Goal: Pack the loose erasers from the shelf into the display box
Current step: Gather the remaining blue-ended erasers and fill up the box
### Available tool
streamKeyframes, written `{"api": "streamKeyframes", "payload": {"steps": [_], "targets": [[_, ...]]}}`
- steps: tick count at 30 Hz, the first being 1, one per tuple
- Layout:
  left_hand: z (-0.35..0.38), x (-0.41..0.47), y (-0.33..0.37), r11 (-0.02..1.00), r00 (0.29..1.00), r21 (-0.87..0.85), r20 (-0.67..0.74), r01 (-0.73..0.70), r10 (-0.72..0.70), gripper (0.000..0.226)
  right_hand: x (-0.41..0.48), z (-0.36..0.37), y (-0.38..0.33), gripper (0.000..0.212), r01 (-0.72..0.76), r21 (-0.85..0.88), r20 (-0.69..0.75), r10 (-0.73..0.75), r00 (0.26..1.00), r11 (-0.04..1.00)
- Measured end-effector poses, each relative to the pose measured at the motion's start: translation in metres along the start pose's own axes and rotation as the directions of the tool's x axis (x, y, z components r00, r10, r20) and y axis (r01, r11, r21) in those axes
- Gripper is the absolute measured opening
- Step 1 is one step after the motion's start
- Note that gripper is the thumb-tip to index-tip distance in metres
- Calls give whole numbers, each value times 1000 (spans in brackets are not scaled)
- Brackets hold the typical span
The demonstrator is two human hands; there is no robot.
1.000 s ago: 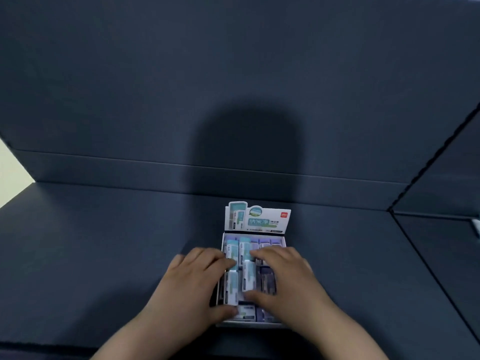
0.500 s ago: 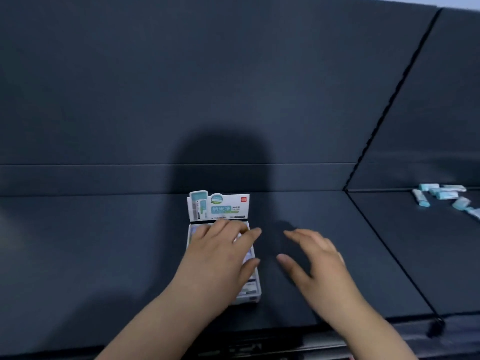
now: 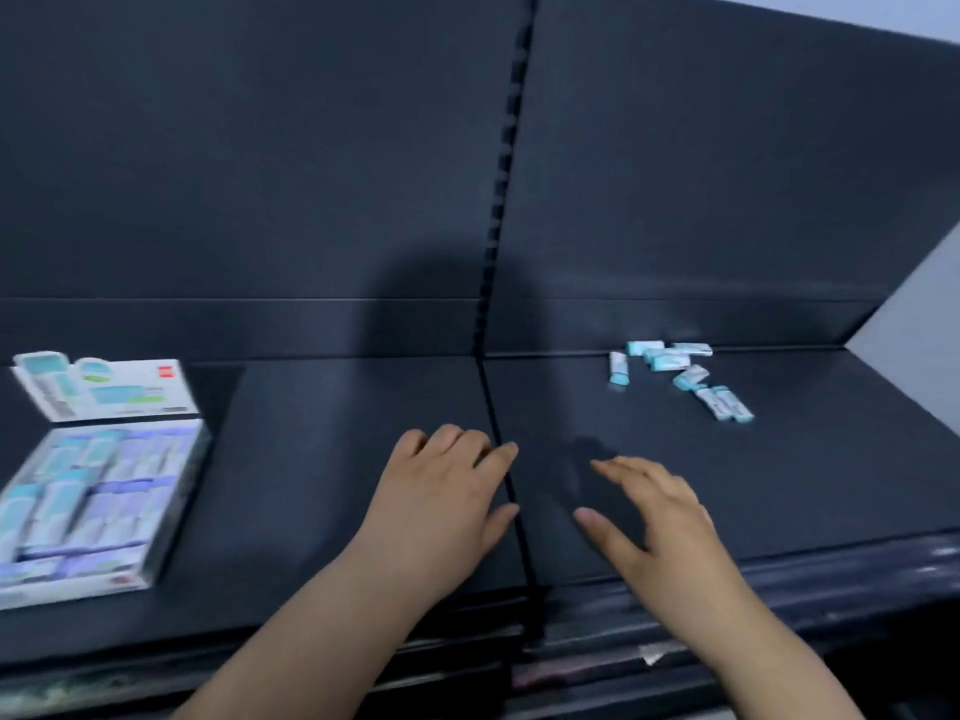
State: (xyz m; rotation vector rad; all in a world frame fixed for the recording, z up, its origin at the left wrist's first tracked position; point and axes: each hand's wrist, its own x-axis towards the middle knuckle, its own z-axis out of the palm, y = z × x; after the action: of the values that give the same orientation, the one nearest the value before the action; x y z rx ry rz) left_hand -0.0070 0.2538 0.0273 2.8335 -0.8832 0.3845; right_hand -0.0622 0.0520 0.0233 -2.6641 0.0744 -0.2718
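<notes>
The white display box (image 3: 171,517) lies on the dark shelf at the far left, its printed lid flap (image 3: 104,387) standing up behind it and rows of teal and purple erasers inside. Several loose teal erasers (image 3: 680,374) lie scattered near the back of the right shelf section. My left hand (image 3: 441,504) hovers palm down over the shelf near the middle seam, fingers spread and holding nothing. My right hand (image 3: 654,517) is to the right of the seam, fingers stretched toward the loose erasers, holding nothing.
A black slotted upright (image 3: 498,210) and a seam split the shelf into left and right sections. The dark back panel (image 3: 260,174) rises behind. The shelf's worn front edge (image 3: 623,652) runs below my wrists. A pale wall (image 3: 914,314) shows at the right.
My left hand has lifted off the display box and both hands have moved right, toward the loose erasers. The view has swung right, so the box now sits at the far left.
</notes>
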Motion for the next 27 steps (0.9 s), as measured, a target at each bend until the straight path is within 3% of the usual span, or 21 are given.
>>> {"api": "streamKeyframes", "payload": {"steps": [6,12,22,27], "targets": [[32,27,75,992,993,-71,73,99,-94,59,1,-30,77,54,15,34,61,-17,998,999],[35,36,79,984,973,-36,159,175,-167,59,25,-22,95,59,52,4,106,-52,993,999],[67,83,84,991,977,-109,205,82,-59,62,66,-62,156,61,-116,-62,99,122,988,991],[79,123,114,982,975,-179,221,53,-12,62,86,-76,200,59,-123,-42,108,127,986,991]]}}
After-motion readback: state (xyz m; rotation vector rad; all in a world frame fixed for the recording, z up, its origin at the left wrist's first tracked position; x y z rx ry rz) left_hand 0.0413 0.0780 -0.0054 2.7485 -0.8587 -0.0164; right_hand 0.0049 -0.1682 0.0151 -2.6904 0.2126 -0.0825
